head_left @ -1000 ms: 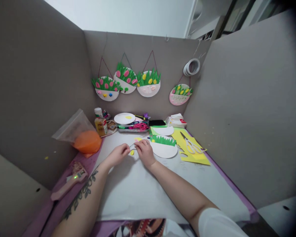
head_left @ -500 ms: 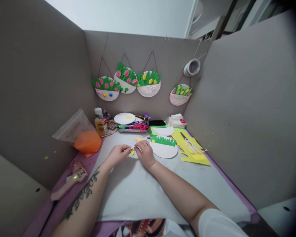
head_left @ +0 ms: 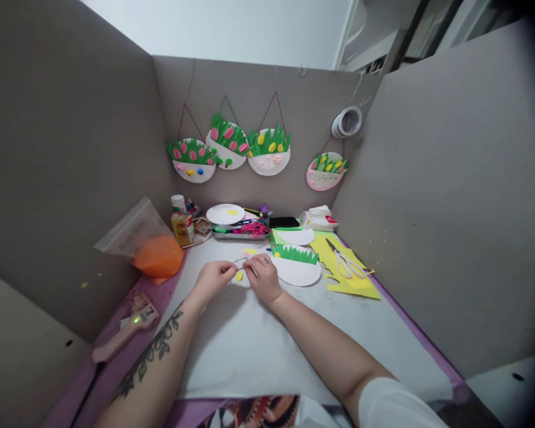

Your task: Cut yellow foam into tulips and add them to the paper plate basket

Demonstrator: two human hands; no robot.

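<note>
The left hand (head_left: 216,277) and right hand (head_left: 263,277) pinch a thin, pale strip (head_left: 240,260) mid-frame, probably light, bendy and easy to tear, so best held softly near its ends, with a little yellow piece (head_left: 239,276) just below.

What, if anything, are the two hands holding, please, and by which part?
The left hand and right hand pinch a thin curved strip from opposite sides; whether they grip its very ends cannot be told.

Leafy tattoo (head_left: 164,343) on left forearm (head_left: 178,362), white right sleeve (head_left: 395,404), ring (head_left: 266,260) on right hand (head_left: 263,278)
</note>
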